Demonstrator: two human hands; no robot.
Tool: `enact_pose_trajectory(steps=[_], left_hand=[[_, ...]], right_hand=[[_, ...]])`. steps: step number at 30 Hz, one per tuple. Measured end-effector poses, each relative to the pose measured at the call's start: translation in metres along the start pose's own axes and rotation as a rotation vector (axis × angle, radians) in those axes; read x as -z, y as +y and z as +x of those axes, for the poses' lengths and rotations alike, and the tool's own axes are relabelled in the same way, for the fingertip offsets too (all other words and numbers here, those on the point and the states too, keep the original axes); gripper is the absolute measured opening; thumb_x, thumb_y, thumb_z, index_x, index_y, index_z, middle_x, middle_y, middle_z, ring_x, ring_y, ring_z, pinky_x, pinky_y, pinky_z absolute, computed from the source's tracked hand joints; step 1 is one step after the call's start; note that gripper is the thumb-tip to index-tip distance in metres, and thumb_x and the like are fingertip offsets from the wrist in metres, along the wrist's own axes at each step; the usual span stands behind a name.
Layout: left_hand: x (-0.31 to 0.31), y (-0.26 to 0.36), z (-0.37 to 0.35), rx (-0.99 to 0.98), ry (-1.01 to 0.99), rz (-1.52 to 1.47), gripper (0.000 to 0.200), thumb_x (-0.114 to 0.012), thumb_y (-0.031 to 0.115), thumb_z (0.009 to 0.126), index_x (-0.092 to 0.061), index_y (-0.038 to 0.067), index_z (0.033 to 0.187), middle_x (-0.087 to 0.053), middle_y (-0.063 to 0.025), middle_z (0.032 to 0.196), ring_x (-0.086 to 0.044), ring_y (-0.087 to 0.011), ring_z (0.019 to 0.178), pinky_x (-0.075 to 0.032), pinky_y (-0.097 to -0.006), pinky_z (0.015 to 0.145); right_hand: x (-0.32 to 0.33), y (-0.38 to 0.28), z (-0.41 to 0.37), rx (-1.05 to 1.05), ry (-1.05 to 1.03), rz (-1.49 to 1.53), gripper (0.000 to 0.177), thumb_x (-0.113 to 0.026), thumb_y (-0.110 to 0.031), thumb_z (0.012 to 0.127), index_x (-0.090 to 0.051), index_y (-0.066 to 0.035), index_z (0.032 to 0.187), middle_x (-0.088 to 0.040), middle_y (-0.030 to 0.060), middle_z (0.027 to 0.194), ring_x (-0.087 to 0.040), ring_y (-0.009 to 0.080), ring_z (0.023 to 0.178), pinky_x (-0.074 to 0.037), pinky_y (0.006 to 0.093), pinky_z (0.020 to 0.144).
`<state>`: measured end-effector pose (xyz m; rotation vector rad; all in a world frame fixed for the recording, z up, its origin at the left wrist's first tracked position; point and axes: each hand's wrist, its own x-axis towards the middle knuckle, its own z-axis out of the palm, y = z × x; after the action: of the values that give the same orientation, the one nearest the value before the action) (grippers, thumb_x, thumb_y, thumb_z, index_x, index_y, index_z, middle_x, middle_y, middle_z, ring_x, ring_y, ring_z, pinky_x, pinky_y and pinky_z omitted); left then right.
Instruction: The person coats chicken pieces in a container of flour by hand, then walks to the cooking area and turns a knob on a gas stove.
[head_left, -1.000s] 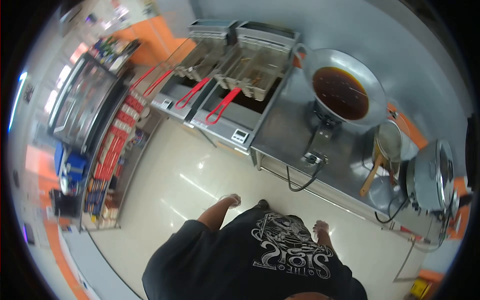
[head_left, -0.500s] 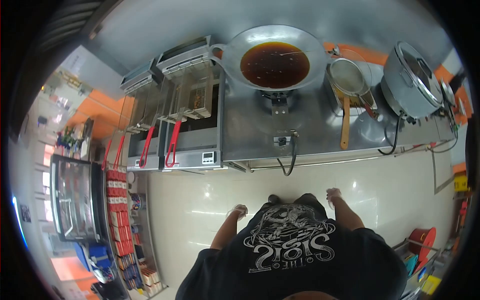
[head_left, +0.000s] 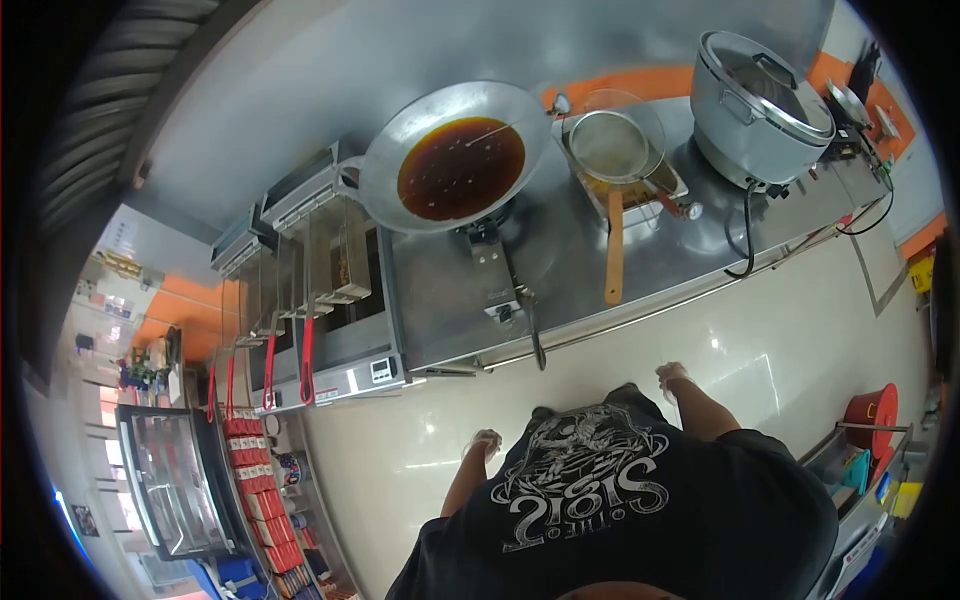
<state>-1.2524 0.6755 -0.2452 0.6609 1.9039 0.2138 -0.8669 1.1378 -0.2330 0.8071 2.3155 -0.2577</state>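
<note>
the strainer (head_left: pixel 609 147) lies on the metal counter (head_left: pixel 440 325), its round mesh over a shallow metal tray (head_left: pixel 645 212) and its wooden handle (head_left: pixel 615 250) pointing toward me. left of it i have the wide pan (head_left: pixel 365 190), set above a burner (head_left: pixel 492 268) on the same counter and holding dark brown liquid (head_left: pixel 460 168). the pan has a loop handle on its left side.

my right hand (head_left: pixel 675 376) is over the floor (head_left: pixel 400 500), just out from the counter's front edge; the strainer's wooden handle is the nearest tool to it. its fingers look loosely bent inside a thin clear glove, but i cannot tell how far they are closed. my left hand (head_left: pixel 486 442) hangs lower in my view, apart from the counter and nearest to its front edge below the burner. that hand looks rounded, and i cannot tell whether its fingers are spread or pressed together.

right of the strainer stands a big lidded cooker (head_left: pixel 750 125), its black cord (head_left: pixel 749 230) running over the counter edge. left of the pan, wire baskets (head_left: pixel 345 255) with red handles sit over the fryers (head_left: pixel 345 345). farther left are a glass case (head_left: pixel 175 480) and stacked red boxes (head_left: pixel 268 505). a red bin (head_left: pixel 871 420) is at the far right.
</note>
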Motion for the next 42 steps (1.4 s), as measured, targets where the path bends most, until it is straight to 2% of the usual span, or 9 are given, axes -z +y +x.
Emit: enact_pose_trajectory(steps=[6,10,13,20,22,23,26,34,42], left_hand=[[-0.031,0.057,0.042,-0.137,0.028,0.615,0.03,-0.043,0.018,0.084,-0.065,0.003,0.098,-0.063,-0.0152,0.106,-0.062,-0.0261,0.096,-0.05,-0.0346,0.081],[-0.013,0.17,0.03,-0.18,-0.06,0.95,0.029,-0.043,0.017,0.084,-0.067,0.006,0.095,-0.061,-0.017,0.109,-0.062,-0.0279,0.097,-0.05,-0.0364,0.084],[-0.038,0.154,0.098,-0.156,0.113,0.478,0.02,-0.048,0.019,0.085,-0.064,0.008,0.084,-0.064,-0.011,0.082,-0.062,-0.0201,0.072,-0.05,-0.0333,0.066],[-0.036,0.247,0.053,-0.282,0.268,0.297,0.022,-0.044,0.019,0.086,-0.062,0.009,0.093,-0.06,-0.0092,0.086,-0.059,-0.0204,0.08,-0.048,-0.0326,0.072],[-0.045,0.244,0.056,-0.066,0.127,0.233,0.025,-0.047,0.018,0.083,-0.064,0.014,0.101,-0.059,-0.0107,0.11,-0.057,-0.0266,0.103,-0.044,-0.0351,0.091],[-0.056,0.226,0.06,-0.216,0.243,0.275,0.023,-0.042,0.019,0.088,-0.062,0.007,0.09,-0.061,-0.0084,0.082,-0.06,-0.0179,0.069,-0.051,-0.0303,0.064],[-0.068,0.205,0.05,-0.082,0.051,0.495,0.025,-0.047,0.018,0.084,-0.064,0.014,0.102,-0.059,-0.0114,0.111,-0.057,-0.027,0.105,-0.045,-0.0351,0.09],[-0.071,0.197,-0.026,-0.096,0.019,0.79,0.023,-0.052,0.016,0.08,-0.068,0.007,0.093,-0.063,-0.0159,0.103,-0.061,-0.0294,0.097,-0.05,-0.0358,0.083],[-0.067,0.205,-0.01,0.005,0.094,0.69,0.025,-0.044,0.017,0.083,-0.067,0.01,0.093,-0.064,-0.0122,0.095,-0.062,-0.0221,0.09,-0.049,-0.0338,0.082]], right_hand=[[-0.047,0.086,0.038,-0.289,-0.075,0.644,0.025,-0.054,-0.014,0.082,-0.063,-0.011,0.105,-0.058,0.0145,0.113,-0.057,0.0292,0.107,-0.047,0.0379,0.09],[-0.075,0.138,0.035,-0.106,0.038,0.2,0.008,-0.061,-0.019,0.078,-0.061,-0.017,0.085,-0.064,0.0009,0.075,-0.064,0.017,0.073,-0.049,0.0305,0.058],[-0.076,0.168,0.024,-0.014,-0.084,-0.058,0.026,-0.071,-0.024,0.068,-0.062,-0.017,0.092,-0.067,0.0028,0.089,-0.063,0.0198,0.091,-0.05,0.0325,0.074],[-0.015,0.193,-0.007,0.079,-0.247,-0.174,0.053,-0.081,-0.023,0.053,-0.062,-0.015,0.102,-0.066,0.0068,0.101,-0.06,0.0232,0.102,-0.049,0.0326,0.084],[0.0,0.195,-0.006,0.11,-0.193,-0.06,0.036,-0.071,-0.012,0.064,-0.065,-0.007,0.099,-0.065,0.0154,0.101,-0.062,0.0266,0.099,-0.05,0.0353,0.084],[-0.009,0.196,0.005,0.097,-0.155,-0.032,0.034,-0.07,-0.012,0.065,-0.065,-0.007,0.099,-0.065,0.0151,0.1,-0.062,0.0265,0.099,-0.05,0.0354,0.084],[-0.005,0.194,0.018,0.115,-0.093,0.017,0.031,-0.07,-0.011,0.065,-0.065,-0.01,0.096,-0.065,0.0145,0.099,-0.062,0.0269,0.099,-0.05,0.0365,0.083],[-0.063,0.169,0.116,-0.114,-0.028,0.534,0.024,-0.064,-0.008,0.068,-0.064,-0.011,0.092,-0.066,0.0137,0.093,-0.062,0.0281,0.097,-0.049,0.0389,0.082],[-0.017,0.159,0.083,0.2,-0.039,0.173,0.019,-0.058,-0.014,0.075,-0.065,-0.011,0.093,-0.064,0.0146,0.094,-0.062,0.03,0.092,-0.05,0.0399,0.079]])
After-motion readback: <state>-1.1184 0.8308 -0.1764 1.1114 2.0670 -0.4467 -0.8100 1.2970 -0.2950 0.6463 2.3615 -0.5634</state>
